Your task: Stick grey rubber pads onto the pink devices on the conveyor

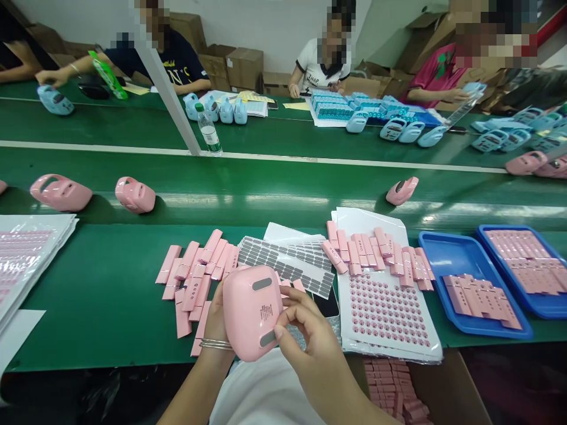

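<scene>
My left hand (216,316), with bangles at the wrist, holds a rounded pink plastic housing (245,301) from its left side, most of the fingers hidden behind it. The housing's underside faces me, with small printed text and two grey oval pads, one near the top and a lower grey oval pad (267,339). At that lower pad's right end, my right hand (312,339) pinches with thumb and forefinger, its other fingers bent beside the housing's edge. Behind the housing lie sheets of grey oval stickers (283,262), and a dark phone-like slab (328,306) is partly covered.
Pink rectangular pieces (194,289) lie loose at left, more on a sheet of round stickers (390,310). Blue trays (436,251) stand at right. Pink housings (62,193) sit on the green belt (266,189). A bottle (209,131) stands beyond. Co-workers sit opposite.
</scene>
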`<state>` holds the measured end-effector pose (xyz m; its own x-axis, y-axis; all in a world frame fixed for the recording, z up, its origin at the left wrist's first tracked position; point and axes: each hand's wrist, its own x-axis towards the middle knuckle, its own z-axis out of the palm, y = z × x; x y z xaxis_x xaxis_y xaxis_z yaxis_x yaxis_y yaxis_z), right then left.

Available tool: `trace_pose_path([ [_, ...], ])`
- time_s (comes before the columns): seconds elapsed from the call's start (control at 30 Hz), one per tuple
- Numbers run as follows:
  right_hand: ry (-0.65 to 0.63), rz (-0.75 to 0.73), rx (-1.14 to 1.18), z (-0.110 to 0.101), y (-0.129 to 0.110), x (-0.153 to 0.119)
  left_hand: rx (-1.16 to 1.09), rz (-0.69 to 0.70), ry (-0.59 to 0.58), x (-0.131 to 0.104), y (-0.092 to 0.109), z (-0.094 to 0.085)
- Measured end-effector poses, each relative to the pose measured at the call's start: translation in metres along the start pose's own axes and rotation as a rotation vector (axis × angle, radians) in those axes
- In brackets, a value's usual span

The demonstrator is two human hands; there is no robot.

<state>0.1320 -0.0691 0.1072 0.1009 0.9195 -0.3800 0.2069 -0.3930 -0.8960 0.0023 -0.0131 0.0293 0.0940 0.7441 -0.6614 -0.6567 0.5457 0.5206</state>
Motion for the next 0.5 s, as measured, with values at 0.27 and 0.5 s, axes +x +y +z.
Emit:
trace_pose_path([
  [0.27, 0.040, -0.051, 0.277, 0.007, 0.014, 0.003, -0.023, -0.011, 0.013, 0.002, -0.001, 0.000],
  [0.5, -0.106, -0.068, 0.750, 0.031, 0.050, 0.017, 0.012, -0.094, 0.085, 0.011, -0.011, -0.007],
])
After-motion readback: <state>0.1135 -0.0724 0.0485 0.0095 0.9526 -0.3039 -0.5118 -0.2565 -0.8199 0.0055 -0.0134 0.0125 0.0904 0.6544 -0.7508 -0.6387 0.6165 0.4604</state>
